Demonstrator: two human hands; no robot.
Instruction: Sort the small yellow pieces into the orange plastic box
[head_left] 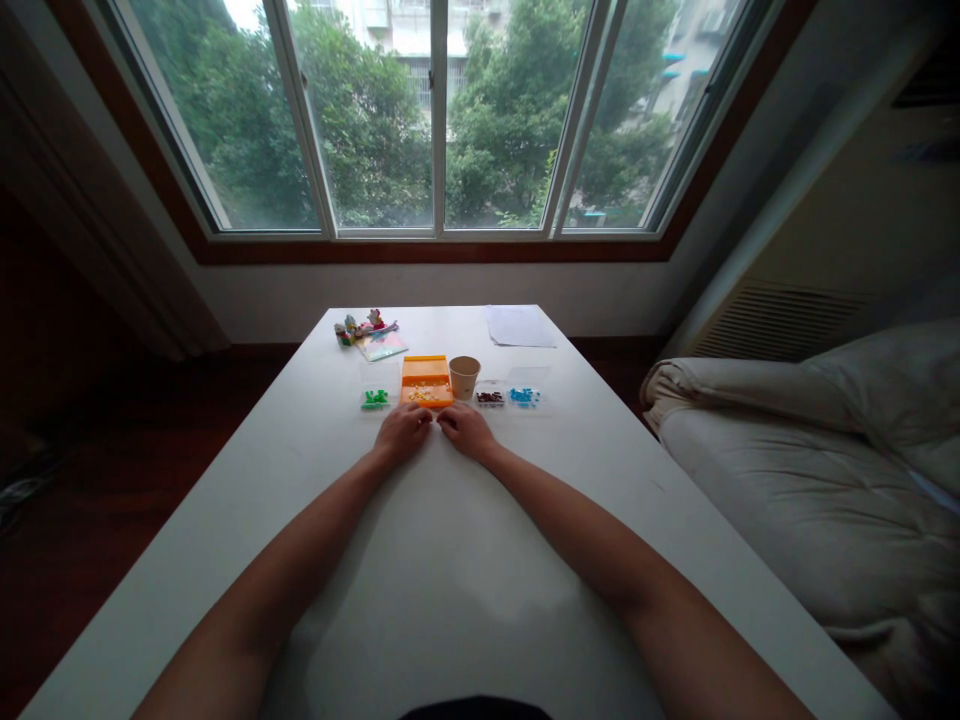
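Both hands are together on the white table, just in front of an orange box (426,366) with small yellowish pieces in its near half. My left hand (403,433) is closed, its fingers curled near the box's front edge. Close beside it, my right hand (466,431) is closed too, fingertips towards the left hand. Anything within either pinch is too small to make out. A paper cup (465,376) stands right of the orange box. Small green pieces (376,399) lie in a clear case on the left. Dark brown pieces (490,398) and blue pieces (524,397) sit in clear cases on the right.
Small colourful figures (367,326) and a pastel card (382,345) are at the table's far left. White paper sheets (520,327) lie far right. The white table (480,560) stretches towards me. A beige sofa (795,480) stands to the right, and a window is ahead.
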